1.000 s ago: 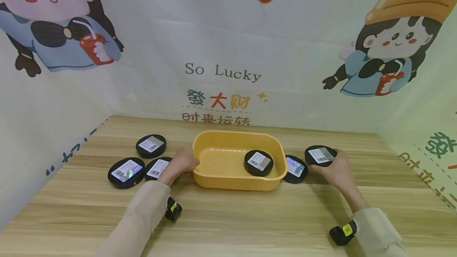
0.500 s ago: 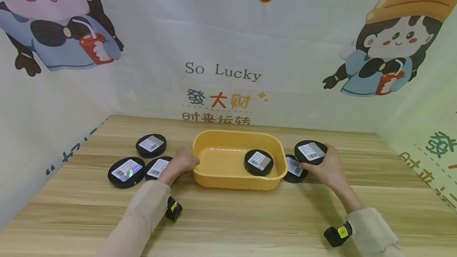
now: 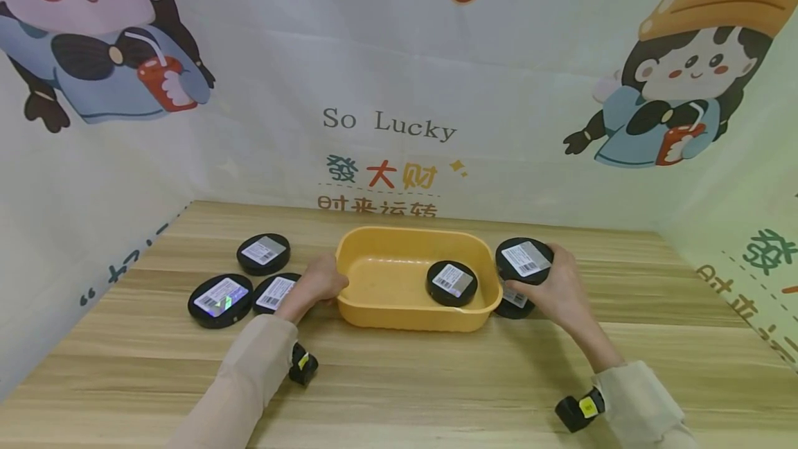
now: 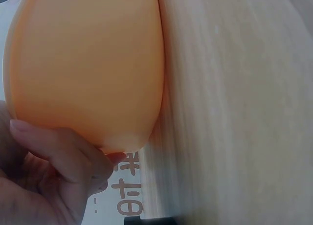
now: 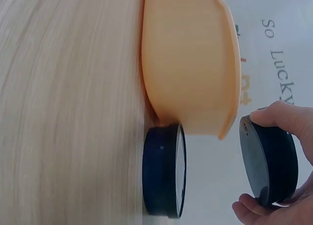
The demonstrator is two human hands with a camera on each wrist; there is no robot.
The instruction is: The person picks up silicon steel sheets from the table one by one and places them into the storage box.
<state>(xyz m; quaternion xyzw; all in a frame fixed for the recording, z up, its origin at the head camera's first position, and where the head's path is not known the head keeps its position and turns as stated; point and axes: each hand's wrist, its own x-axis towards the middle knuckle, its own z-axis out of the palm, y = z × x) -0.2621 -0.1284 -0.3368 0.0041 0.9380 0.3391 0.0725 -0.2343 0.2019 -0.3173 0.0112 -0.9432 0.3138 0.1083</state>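
My right hand (image 3: 566, 291) holds a thick black round disc (image 3: 525, 260) with a white-and-silver label, between thumb and fingers. In the right wrist view this disc (image 5: 269, 159) is off the table, beside and higher than the bin's end. A second labelled disc (image 3: 515, 305) lies below it on the table, against the bin's right end and partly covered. My left hand (image 3: 319, 278) grips the left end of the yellow plastic bin (image 3: 408, 319); in the left wrist view its curled fingers (image 4: 63, 151) are at the bin's edge. Another disc (image 3: 451, 283) lies label up inside, toward the right.
Three more black discs lie on the wooden table (image 3: 386, 393) to the left: one at the back (image 3: 264, 253), one in front (image 3: 221, 301), and one (image 3: 274, 293) partly behind my left wrist. A printed cloth wall (image 3: 386, 75) closes off the back and sides.
My right hand has moved left and slightly up with the held disc, from right of the table disc to above it. My left hand and the bin stay put.
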